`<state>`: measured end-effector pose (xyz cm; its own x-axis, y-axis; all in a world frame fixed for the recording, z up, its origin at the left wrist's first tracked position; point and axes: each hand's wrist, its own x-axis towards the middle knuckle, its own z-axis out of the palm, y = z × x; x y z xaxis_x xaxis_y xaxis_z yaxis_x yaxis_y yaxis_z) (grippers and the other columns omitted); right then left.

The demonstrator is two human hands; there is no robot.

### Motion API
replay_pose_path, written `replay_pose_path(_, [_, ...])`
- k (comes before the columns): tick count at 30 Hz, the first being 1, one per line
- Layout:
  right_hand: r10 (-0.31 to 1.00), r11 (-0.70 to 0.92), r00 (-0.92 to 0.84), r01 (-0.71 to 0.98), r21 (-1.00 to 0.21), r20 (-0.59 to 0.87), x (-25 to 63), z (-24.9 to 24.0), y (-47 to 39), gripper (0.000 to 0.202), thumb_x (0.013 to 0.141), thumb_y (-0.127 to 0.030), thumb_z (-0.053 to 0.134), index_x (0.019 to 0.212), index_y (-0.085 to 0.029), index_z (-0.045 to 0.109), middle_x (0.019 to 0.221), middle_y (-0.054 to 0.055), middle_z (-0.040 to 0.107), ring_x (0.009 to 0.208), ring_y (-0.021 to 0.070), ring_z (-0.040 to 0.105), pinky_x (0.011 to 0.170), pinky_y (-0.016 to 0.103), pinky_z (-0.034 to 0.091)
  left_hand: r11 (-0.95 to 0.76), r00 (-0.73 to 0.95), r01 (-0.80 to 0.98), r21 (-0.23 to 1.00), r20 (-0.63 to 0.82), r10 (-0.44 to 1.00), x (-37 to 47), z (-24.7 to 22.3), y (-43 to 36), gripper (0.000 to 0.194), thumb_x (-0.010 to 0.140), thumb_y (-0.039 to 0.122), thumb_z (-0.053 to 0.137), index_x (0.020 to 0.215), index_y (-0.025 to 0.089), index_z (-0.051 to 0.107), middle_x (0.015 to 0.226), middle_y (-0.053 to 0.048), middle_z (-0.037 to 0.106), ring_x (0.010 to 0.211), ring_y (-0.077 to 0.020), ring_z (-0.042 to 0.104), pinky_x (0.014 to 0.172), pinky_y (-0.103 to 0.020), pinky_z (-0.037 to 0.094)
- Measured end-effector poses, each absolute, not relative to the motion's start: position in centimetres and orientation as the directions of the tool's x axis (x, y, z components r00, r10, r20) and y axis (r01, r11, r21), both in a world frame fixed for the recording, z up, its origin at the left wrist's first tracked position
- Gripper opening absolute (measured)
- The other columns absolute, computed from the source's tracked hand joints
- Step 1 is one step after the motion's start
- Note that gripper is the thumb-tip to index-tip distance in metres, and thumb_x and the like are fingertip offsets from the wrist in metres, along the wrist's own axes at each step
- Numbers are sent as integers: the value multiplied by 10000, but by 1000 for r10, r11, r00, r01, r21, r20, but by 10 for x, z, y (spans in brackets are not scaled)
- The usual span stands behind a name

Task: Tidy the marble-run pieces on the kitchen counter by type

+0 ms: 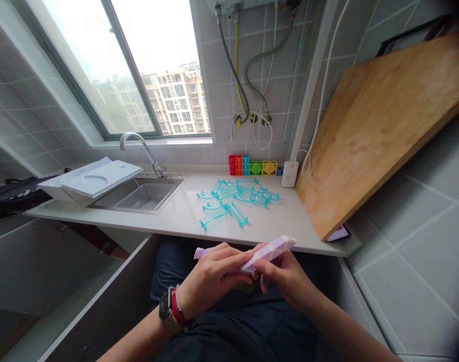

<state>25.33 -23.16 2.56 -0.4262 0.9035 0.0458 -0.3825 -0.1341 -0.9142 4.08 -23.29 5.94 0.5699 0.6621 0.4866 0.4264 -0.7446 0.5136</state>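
Note:
Above my lap, just in front of the counter edge, both hands hold a light purple piece point(269, 253) with pale cream bands across it; I cannot make out its exact kind. My left hand point(217, 269) is closed over its left part, and a purple tip sticks out beyond the fingers. With thumb and fingers, my right hand point(285, 276) grips the longer right part, which tilts up to the right. The fingers cover the middle of the piece. On the counter ahead lie several translucent teal plastic pieces point(223, 210) with curved and straight rails.
Colourful blocks point(252, 166) stand against the wall beside a white socket box point(289, 174). A steel sink point(146, 196) with a tap point(154, 163) is at the left, partly covered by white foam-like panels point(101, 178). A large wooden board point(383, 120) leans at the right.

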Motion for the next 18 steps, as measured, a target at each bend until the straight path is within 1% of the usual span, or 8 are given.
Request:
replay_pose_path(3, [911,-95,-407,-369,-924,68,257,27,-231,245,865,-379,761,942,-148,737,716,13,660,554,99,571,446,171,478,-647,523,455,612,405,750,42,60,-233,463,840,416,789,1223,174,690,1008,-73,753,837,-176,652,755,-268,511])
replay_pose_path(7, [873,-41,-477,-282,-958,103,263,35,-229,224,860,-370,764,912,-154,735,729,12,659,570,104,577,477,187,489,-562,625,480,674,187,758,44,65,-232,297,908,346,724,1165,198,710,934,-25,755,767,-139,652,727,-237,486])
replay_pose_path(9, [853,-12,-512,-212,-977,100,264,38,-229,226,842,-364,781,909,-156,725,782,28,681,604,116,596,498,200,497,-558,614,507,657,179,769,43,65,-232,256,903,334,724,1120,198,722,900,-14,752,739,-131,648,696,-231,470])
replay_pose_path(11, [870,44,-480,-154,-987,114,263,37,-230,230,827,-358,793,910,-162,707,799,30,681,610,121,596,499,208,485,-565,580,547,618,208,788,42,63,-231,224,895,324,730,1088,211,729,891,-6,758,741,-131,659,697,-237,463])
replay_pose_path(12, [892,104,-428,-124,-987,148,261,36,-231,225,821,-349,797,910,-169,696,785,21,672,592,117,584,492,210,472,-572,562,571,590,227,795,42,61,-231,199,899,315,724,1076,224,731,881,3,761,744,-133,665,705,-243,461])
replay_pose_path(14, [914,298,-283,-25,-954,292,258,30,-233,202,811,-315,804,901,-186,676,768,8,653,576,118,572,492,224,462,-585,526,621,522,276,805,42,57,-231,165,900,301,719,1055,246,733,869,14,765,765,-145,681,719,-256,461])
replay_pose_path(16, [854,514,-170,139,-846,491,254,23,-236,170,814,-276,801,886,-203,665,775,12,650,614,141,601,524,247,483,-586,482,674,449,334,810,43,53,-232,168,880,304,736,1038,247,734,874,9,770,778,-167,697,710,-271,469])
replay_pose_path(18, [756,646,-123,296,-703,643,250,15,-240,171,818,-242,798,905,-219,652,800,21,656,669,165,632,567,268,508,-573,425,717,396,403,810,47,49,-234,196,838,291,769,1019,227,732,882,-7,775,776,-193,707,693,-287,482])
